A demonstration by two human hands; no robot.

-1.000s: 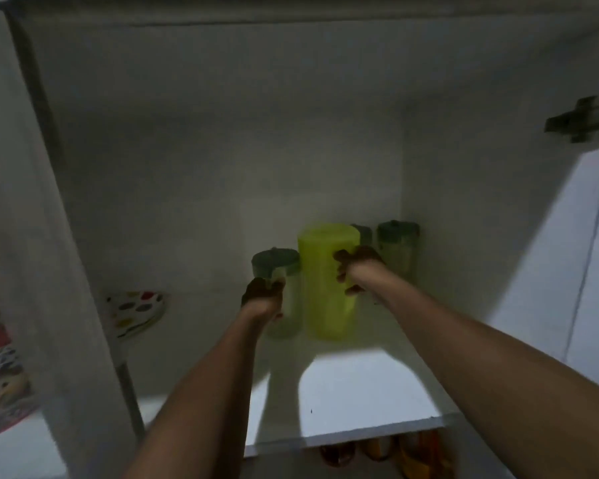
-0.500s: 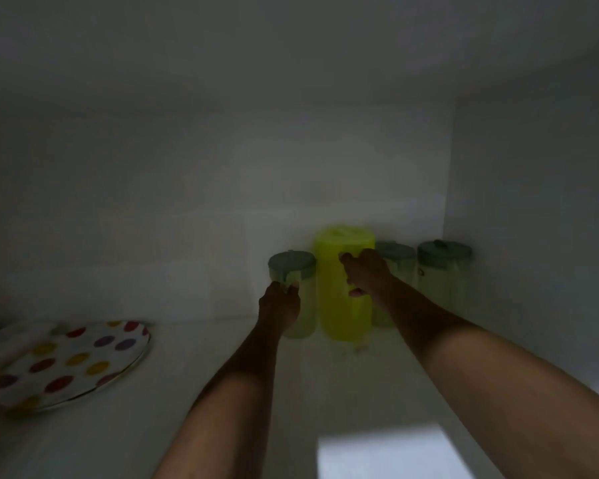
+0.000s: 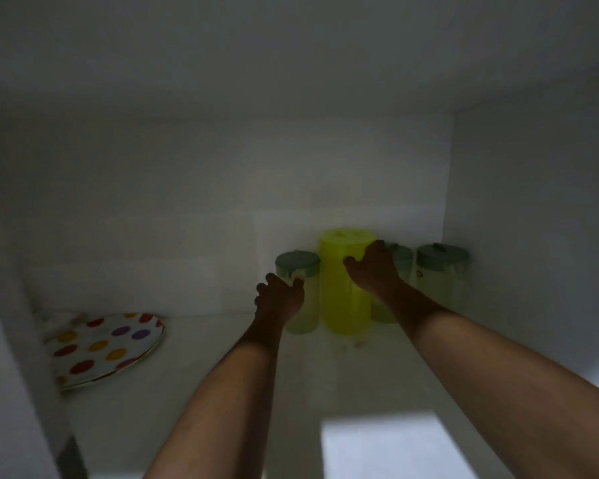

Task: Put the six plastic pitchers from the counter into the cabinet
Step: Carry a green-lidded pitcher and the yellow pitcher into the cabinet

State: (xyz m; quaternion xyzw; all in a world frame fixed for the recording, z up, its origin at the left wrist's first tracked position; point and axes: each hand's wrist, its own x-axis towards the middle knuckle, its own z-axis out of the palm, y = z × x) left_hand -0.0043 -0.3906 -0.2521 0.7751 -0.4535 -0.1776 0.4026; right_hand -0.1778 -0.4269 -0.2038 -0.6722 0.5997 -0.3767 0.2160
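Deep in the dim white cabinet, a tall yellow-green pitcher (image 3: 343, 288) stands on the shelf (image 3: 222, 392) near the back wall. My right hand (image 3: 372, 267) wraps its upper right side. To its left stands a clear pitcher with a grey-green lid (image 3: 300, 271), and my left hand (image 3: 279, 297) grips its front. Two more clear green-lidded pitchers stand to the right: one (image 3: 400, 257) mostly hidden behind my right hand, the other (image 3: 441, 278) close to the right wall.
A white plate with coloured dots (image 3: 104, 347) lies tilted at the shelf's left back. The cabinet's right wall (image 3: 533, 236) is close beside the pitchers. A bright patch of light (image 3: 388, 444) falls on the shelf front.
My view has moved further into the cabinet, so the door frame and hinge are out of sight. Both hands have stayed on the same pitchers, pushed a little deeper toward the back wall.
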